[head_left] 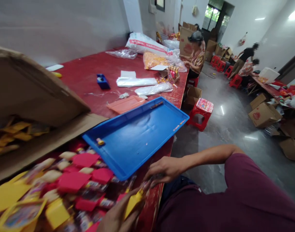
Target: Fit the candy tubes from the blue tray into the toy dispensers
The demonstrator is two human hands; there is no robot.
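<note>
At the table's front edge, my left hand [115,214] is wrapped round a small yellow plastic piece [132,203], shaped like the toy parts beside it. My right hand [165,168] is closed at the piece's upper end, fingers pressed together; a thin, clear-looking bit shows there, too blurred to name. Left of my hands lies a heap of toy pieces with red shovel-shaped blades [73,181], pale handles and clear tubes. Several yellow pieces [57,212] lie among them. Just beyond my hands sits a shallow blue tray [135,135], with a small yellow-and-white piece [100,141] at its left end.
An open cardboard box [41,83] with yellow parts stands at left. On the red table [77,74] are a blue tape dispenser [103,81], an orange tray [126,103] and plastic bags [153,89]. A red stool [201,112] stands right. A person [197,59] sits farther back.
</note>
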